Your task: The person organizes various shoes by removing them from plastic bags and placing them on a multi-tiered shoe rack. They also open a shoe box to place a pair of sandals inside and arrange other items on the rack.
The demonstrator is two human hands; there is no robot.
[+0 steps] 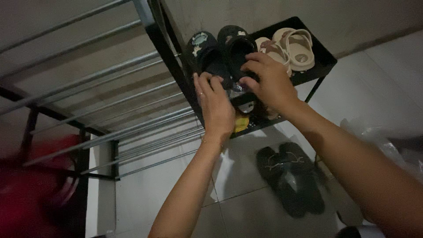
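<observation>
- Head view: A person's two bare hands work at a pair of dark clogs on a black shelf tray (324, 55) of a metal shoe rack (132, 101) standing against a wall.
- The left clog (203, 52) and right clog (233, 42) sit side by side, openings toward the camera, with small pale charms on their uppers; a pair of beige sandals (288, 48) lies just beside them on the same tray.
- The clogs look like light moulded foam: probably springy rather than stiff, not fragile, and slightly slick. The heel rim or the edge of the opening seems the best place to take hold.
- The right hand (269, 81) reaches in from the right, forearm extended, fingers curled over the rim of the right clog; its grip appears closed on that rim.
- The left hand (216, 103) rises from below, wrist straight, fingertips resting at the heel of the left clog. Whether that grip is clamped or merely touching cannot be told in the dim light.
- A pair of dark sandals (288, 176) lies on the tiled floor (145, 194) below.
</observation>
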